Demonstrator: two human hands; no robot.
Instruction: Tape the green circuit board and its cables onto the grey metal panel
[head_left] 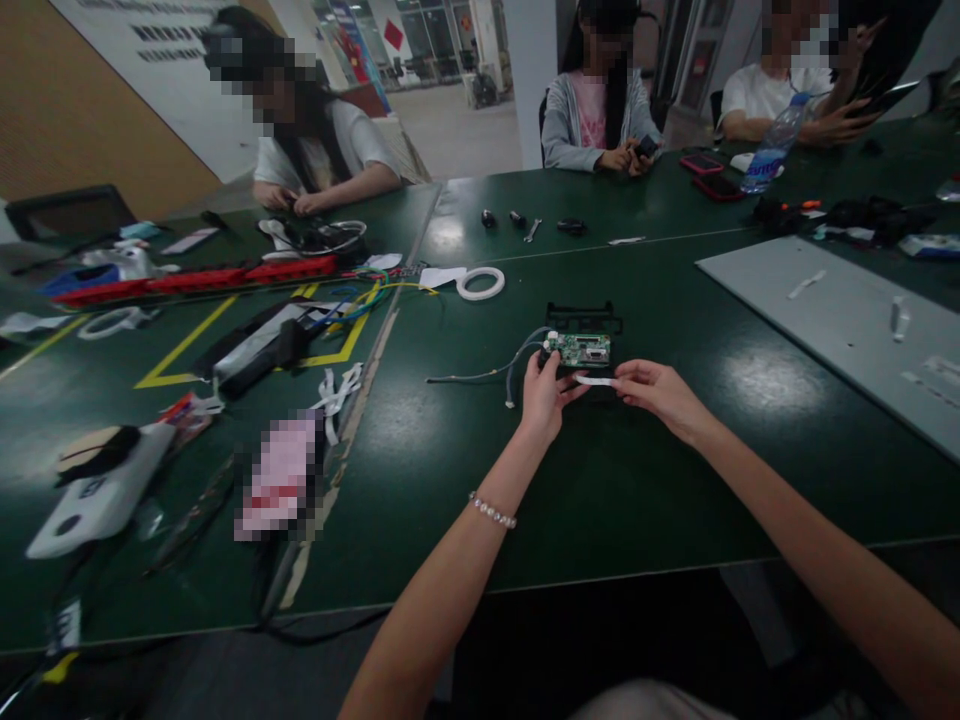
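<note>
My left hand [543,402] grips the left edge of a green circuit board [581,349], its thumb up near the white connectors. One of its fingers reaches to the near side, by the left end of a short white strip [595,381]. The right end of that strip is pinched between the thumb and fingers of my right hand [654,392]. Directly behind the board is a black plastic frame [581,318]. Grey cables [487,373] run from the board's left side, one lying out across the green table. Whether the strip is tape or a flat cable is unclear.
A roll of white tape [481,284] lies beyond the board to the left. A small wrench [533,231] and black parts are farther back. A grey panel [840,310] covers the right side. Power strips [195,282] and tools crowd the left. Several people sit opposite.
</note>
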